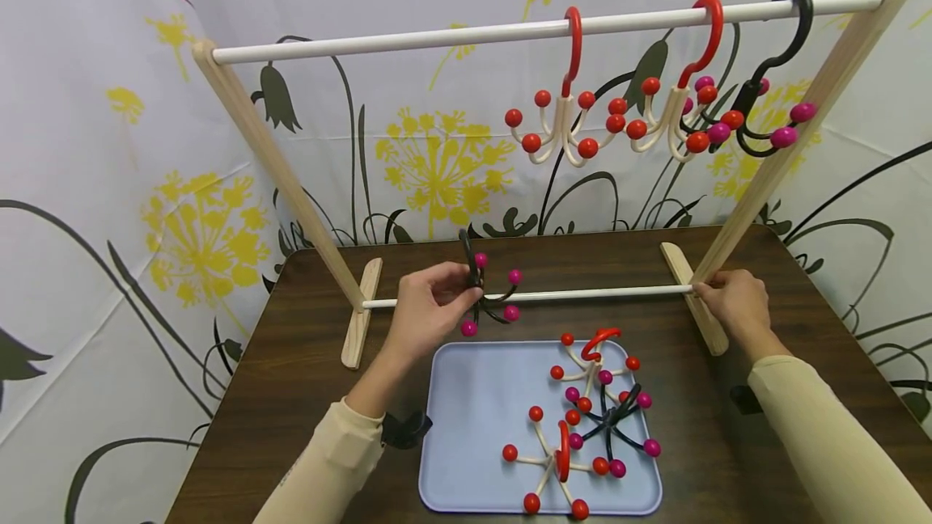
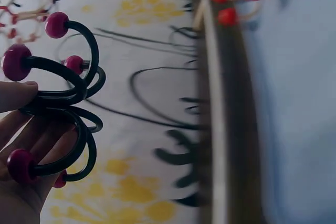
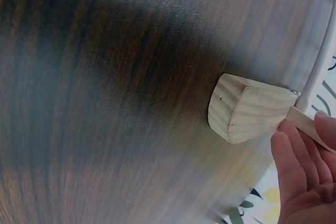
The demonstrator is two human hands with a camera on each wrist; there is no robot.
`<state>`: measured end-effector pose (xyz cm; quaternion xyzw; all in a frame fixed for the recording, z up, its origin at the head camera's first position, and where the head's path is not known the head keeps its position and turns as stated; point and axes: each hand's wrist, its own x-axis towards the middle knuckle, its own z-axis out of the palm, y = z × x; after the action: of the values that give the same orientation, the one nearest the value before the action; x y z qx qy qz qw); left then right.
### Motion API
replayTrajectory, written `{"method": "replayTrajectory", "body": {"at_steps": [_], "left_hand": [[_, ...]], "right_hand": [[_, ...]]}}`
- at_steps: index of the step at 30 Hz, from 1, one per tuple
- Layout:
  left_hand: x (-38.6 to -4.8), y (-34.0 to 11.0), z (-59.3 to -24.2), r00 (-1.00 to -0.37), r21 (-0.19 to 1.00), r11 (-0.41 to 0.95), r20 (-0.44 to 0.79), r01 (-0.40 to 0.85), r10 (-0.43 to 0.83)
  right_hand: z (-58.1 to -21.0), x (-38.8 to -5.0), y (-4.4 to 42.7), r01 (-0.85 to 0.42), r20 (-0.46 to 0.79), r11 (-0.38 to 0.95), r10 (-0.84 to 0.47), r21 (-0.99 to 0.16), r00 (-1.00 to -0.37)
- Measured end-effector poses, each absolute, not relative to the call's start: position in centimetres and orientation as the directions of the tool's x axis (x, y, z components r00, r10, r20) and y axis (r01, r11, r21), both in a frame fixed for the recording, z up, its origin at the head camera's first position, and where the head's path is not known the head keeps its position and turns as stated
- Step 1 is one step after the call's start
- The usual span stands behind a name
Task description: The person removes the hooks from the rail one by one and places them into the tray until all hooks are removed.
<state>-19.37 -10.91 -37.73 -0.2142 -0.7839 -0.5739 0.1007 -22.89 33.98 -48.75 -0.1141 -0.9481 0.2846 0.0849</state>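
In the head view my left hand [image 1: 429,306] pinches a black hook hanger [image 1: 476,277] with curved arms tipped in magenta balls. It is held above the back edge of the tray, in front of the low white bar. In the left wrist view the hanger's black arms [image 2: 86,85] curl out past my thumb and fingers. My right hand [image 1: 737,310] grips the right post of the wooden rack [image 1: 782,140] low down by its foot; the right wrist view shows thumb and fingers about the post. Two red-hooked hangers [image 1: 564,128] and another black one [image 1: 753,95] hang from the top rail.
A light blue tray [image 1: 473,427] stands on the dark wooden table [image 1: 291,427]. Two cream hangers with red hooks [image 1: 562,459] and one black hanger [image 1: 610,419] lie in it. The rack's left foot [image 1: 362,322] stands behind the tray, with a flowered cloth [image 1: 73,265] beyond.
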Motion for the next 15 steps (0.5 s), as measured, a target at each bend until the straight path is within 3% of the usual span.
{"method": "replayTrajectory", "body": {"at_steps": [8,15], "left_hand": [[-19.3,-9.8,-44.9,-0.905,0.859,0.316,0.322,0.403,0.279],[-18.5,-8.3,-47.6,-0.895,0.854,0.335,0.281,0.398,0.347]], "right_hand": [[-48.7,-22.9,33.9,0.173,0.097,0.808,0.273,-0.563,-0.957],[-48.7,-22.9,33.9,0.182,0.087,0.809,0.275,-0.559,-0.957]]}}
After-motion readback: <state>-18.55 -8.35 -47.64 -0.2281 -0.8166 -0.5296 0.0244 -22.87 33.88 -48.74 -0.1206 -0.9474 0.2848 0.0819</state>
